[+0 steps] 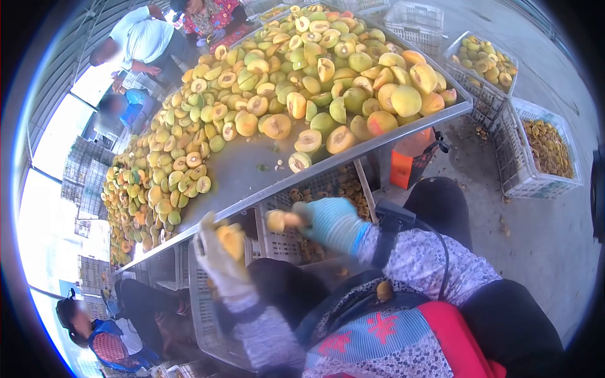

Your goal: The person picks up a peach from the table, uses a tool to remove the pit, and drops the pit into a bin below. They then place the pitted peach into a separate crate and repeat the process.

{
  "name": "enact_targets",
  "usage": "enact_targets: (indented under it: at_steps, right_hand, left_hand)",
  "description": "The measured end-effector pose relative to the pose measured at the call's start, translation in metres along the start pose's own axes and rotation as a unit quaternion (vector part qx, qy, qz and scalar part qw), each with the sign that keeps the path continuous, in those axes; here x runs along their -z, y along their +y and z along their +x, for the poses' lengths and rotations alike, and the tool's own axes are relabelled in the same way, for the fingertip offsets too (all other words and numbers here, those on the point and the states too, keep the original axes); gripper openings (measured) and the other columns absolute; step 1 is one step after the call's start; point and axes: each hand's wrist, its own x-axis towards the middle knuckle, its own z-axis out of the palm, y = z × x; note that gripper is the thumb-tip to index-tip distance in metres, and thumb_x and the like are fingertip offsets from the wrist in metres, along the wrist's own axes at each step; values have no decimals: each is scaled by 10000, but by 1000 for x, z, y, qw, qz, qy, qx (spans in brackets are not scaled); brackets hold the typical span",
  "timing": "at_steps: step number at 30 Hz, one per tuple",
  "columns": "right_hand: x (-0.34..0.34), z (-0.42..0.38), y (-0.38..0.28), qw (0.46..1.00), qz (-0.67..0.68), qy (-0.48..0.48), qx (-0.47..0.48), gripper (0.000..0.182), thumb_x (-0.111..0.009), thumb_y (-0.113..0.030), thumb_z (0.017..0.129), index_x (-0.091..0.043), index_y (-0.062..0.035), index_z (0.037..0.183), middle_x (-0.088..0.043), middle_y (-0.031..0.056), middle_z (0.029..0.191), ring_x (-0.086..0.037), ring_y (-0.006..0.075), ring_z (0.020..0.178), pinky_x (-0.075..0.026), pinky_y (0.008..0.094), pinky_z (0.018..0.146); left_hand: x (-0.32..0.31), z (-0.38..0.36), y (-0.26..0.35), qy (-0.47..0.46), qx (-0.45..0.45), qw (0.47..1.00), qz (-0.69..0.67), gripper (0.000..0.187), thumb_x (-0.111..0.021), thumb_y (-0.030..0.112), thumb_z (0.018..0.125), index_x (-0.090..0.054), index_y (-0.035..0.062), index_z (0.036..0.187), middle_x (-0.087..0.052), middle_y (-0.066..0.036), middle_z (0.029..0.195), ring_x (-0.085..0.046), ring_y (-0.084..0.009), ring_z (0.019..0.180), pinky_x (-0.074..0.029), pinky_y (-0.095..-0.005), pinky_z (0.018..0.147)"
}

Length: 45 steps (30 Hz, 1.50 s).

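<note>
A large heap of halved yellow-green fruit (252, 94) covers much of a metal table (242, 164). Below its near edge, my left hand (220, 255), in a pale glove, holds a yellow-orange fruit piece (231, 240). My right hand (331, 222), in a light blue striped glove, is closed just right of it, over a crate, with a blurred orange-yellow piece (277, 220) at its fingertips. The two hands are apart. Whether the right hand also grips a tool is too blurred to tell.
Under the table edge stands a crate (287, 236) with fruit pieces. Crates of fruit (485, 60) and darker pieces (548, 148) stand right, beside an orange container (408, 160). One person (120, 343) sits lower left; others are behind the table.
</note>
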Motion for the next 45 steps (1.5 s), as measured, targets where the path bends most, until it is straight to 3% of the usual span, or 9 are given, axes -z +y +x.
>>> enact_targets:
  at_steps: [1, 3, 9, 13, 17, 30, 33, 40, 45]
  right_hand:
    - [-3, 2, 16, 996, -42, -50, -61, 281, -523, -342, 962, -657, -139, 1104, -712, 159, 953, -694, 344, 852, -537, 451, 753]
    - [-23, 4, 49, 994, -17, 17, -109, 340, -496, -339, 969, -630, -68, 1123, -713, 193, 928, -694, 367, 872, -537, 461, 782]
    - [-2, -3, 44, 991, 24, 21, -132, 328, -523, -328, 931, -633, -65, 1093, -708, 205, 911, -690, 388, 861, -540, 490, 800]
    - [2, -12, 47, 993, 17, -10, -116, 315, -560, -320, 894, -592, -62, 1070, -696, 198, 849, -684, 395, 821, -537, 518, 749]
    - [26, -17, 43, 993, 34, 12, -111, 293, -583, -290, 890, -599, -55, 1064, -697, 195, 861, -682, 397, 844, -537, 507, 761]
    - [9, 21, 21, 830, 507, 230, -26, 397, -667, -214, 897, -563, -12, 1224, -667, 212, 1016, -667, 287, 939, -525, 376, 822]
    - [9, 25, 28, 873, 448, 190, -36, 412, -652, -214, 907, -564, -15, 1257, -675, 193, 1044, -666, 261, 944, -526, 367, 829]
    - [26, 8, -4, 678, 711, 0, -186, 343, -608, -262, 945, -591, 15, 1147, -673, 109, 958, -642, 221, 816, -532, 342, 737]
    - [0, 17, 4, 873, 447, 193, -27, 337, -613, -270, 938, -578, 16, 1113, -678, 187, 930, -652, 284, 770, -533, 402, 714]
  left_hand:
    - [13, 5, 9, 29, 177, 975, -130, 341, -618, 131, 937, -569, 8, 1252, -620, -96, 1054, -626, -190, 781, -548, -321, 617]
    - [31, 29, -24, 66, 103, 991, 46, 402, -629, 184, 951, -549, 5, 1302, -606, -98, 1065, -613, -177, 691, -521, -302, 494]
    - [-60, 72, -59, -85, 22, 922, -376, 486, -682, 229, 925, -543, -8, 1326, -598, -185, 1236, -583, -261, 1167, -503, -311, 945]
    - [-130, 68, 12, -295, -115, 937, 150, 503, -706, 230, 907, -537, -30, 1303, -659, -236, 1170, -645, -261, 1069, -506, -327, 912]
    - [-157, 74, 28, -400, -67, 901, 155, 433, -699, 222, 919, -575, -37, 1244, -706, -177, 1038, -673, -219, 911, -530, -319, 842]
    - [-108, 15, 26, -303, 45, 879, -364, 330, -494, 267, 1039, -592, -16, 1177, -656, -77, 1035, -611, -129, 922, -483, -248, 733]
    - [-107, 19, 0, -269, -318, 908, -49, 358, -428, 210, 1062, -512, -62, 1278, -637, -119, 1132, -612, -188, 1033, -515, -314, 842]
    - [-116, -5, 28, -237, 1, 895, -378, 634, -350, 499, 1054, -360, 15, 1464, -535, -116, 1278, -548, -210, 1112, -423, -358, 1039]
    - [-114, 14, 14, -154, 116, 868, -458, 648, -351, 551, 1037, -421, 29, 1415, -536, -95, 1168, -556, -230, 1092, -435, -388, 1027]
